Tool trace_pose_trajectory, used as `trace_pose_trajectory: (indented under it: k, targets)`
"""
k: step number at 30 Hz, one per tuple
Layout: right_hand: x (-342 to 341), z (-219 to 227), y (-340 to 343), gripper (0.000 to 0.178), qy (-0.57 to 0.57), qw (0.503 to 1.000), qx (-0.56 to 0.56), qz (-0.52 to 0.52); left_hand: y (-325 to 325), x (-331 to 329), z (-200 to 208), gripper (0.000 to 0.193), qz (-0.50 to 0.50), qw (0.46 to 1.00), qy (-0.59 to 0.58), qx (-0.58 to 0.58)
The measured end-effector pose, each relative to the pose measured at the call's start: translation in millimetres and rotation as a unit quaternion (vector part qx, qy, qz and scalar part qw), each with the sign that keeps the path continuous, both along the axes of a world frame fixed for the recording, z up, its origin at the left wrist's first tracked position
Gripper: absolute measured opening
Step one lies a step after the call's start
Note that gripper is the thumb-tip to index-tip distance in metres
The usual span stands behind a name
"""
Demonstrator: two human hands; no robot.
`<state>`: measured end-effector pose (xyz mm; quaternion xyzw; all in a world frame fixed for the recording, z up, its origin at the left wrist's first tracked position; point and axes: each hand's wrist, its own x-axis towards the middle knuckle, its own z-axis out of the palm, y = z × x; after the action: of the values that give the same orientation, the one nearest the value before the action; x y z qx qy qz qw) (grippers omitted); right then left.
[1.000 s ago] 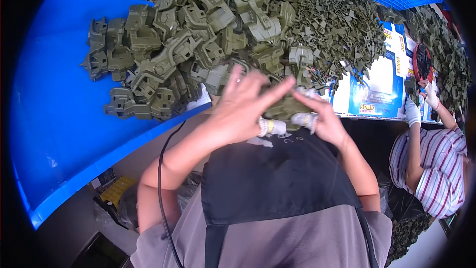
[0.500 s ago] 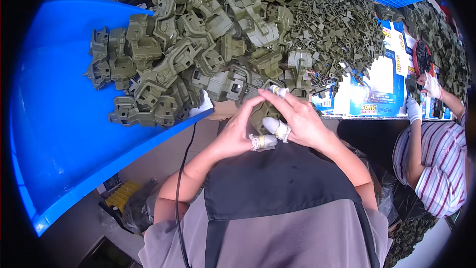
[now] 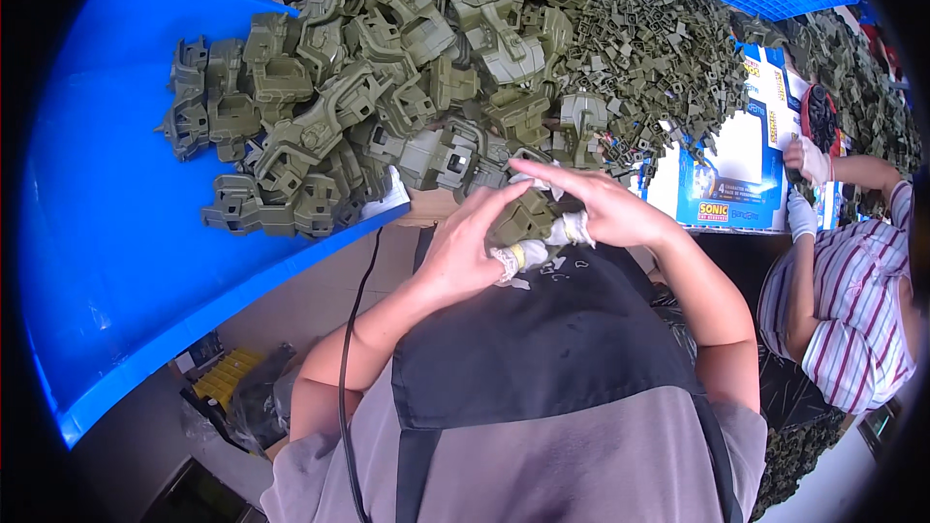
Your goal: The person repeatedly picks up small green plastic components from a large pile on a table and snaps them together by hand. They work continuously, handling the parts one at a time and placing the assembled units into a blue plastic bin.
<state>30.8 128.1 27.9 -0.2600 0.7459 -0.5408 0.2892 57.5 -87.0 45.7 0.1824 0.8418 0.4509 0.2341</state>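
Observation:
An olive-green moulded plastic part [image 3: 523, 219], like a toy vehicle body, is held between both my hands in front of my apron. My left hand [image 3: 467, 250] grips its left side, its thumb wrapped in a whitish cover. From the right my right hand [image 3: 612, 209] grips the same part, with white covers on its thumb and a finger. My fingers hide much of the part. Just beyond my hands lies a large heap of similar green parts [image 3: 417, 29].
A blue tray [image 3: 116, 203] spans the left. Many small green pieces [image 3: 659, 48] lie at right, beside a printed blue-and-white cardboard sheet [image 3: 727, 184]. A co-worker in a striped shirt [image 3: 843, 300] handles a dark piece. A black cable [image 3: 358, 329] hangs near my left arm.
My hands have shifted and the right one has moved slightly right, showing more of the green part. Small white scraps now show on my apron. The co-worker's hands have moved slightly.

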Motion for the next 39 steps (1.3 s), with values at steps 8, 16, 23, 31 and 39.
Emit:
trace_pose_trajectory:
  k: [8,16,23,31,39]
  targets:
    - [-5,0,2,0.071,0.071,0.994,-0.035,-0.074,2,-15,-6,0.074,-0.033,0.998,0.043,0.042]
    - [-3,19,-2,0.074,0.155,0.929,-0.135,-0.308,26,-41,-16,0.085,0.044,0.963,0.1,0.246]
    - [16,46,28,0.063,0.2,0.973,-0.062,-0.097,9,-26,-3,0.067,-0.14,0.984,0.072,0.084]
    - [61,12,54,0.075,-0.097,0.9,-0.252,-0.342,7,-29,7,0.097,0.071,0.965,-0.012,0.254]
    - [86,-28,64,0.059,-0.042,0.896,-0.143,-0.418,35,-33,-9,0.079,0.029,0.983,0.041,0.176]
